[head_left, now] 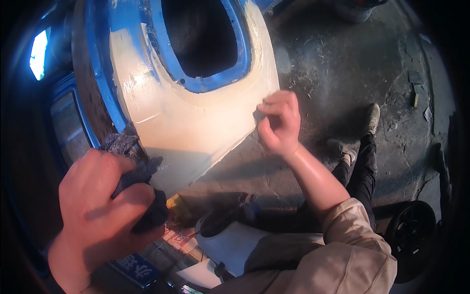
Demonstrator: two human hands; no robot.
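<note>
Stretching away from the person, the big curved panel (pixel 220 115) lies below the hands with its long axis running up the view, its blue-rimmed opening (pixel 203 86) toward the far end and its pale corner pointing back near the left hand (pixel 100 196), whose fingers are clamped on a crumpled, fuzzy dark cloth (pixel 139 171). At the panel's right edge the right hand (pixel 280 125) has its fingers curled; whether they grip anything cannot be told. Scuffed, cracked grey floor (pixel 338 73) spreads beyond, while smooth cream coating (pixel 171 122) meets glossy blue paint (pixel 129 14) raggedly.
</note>
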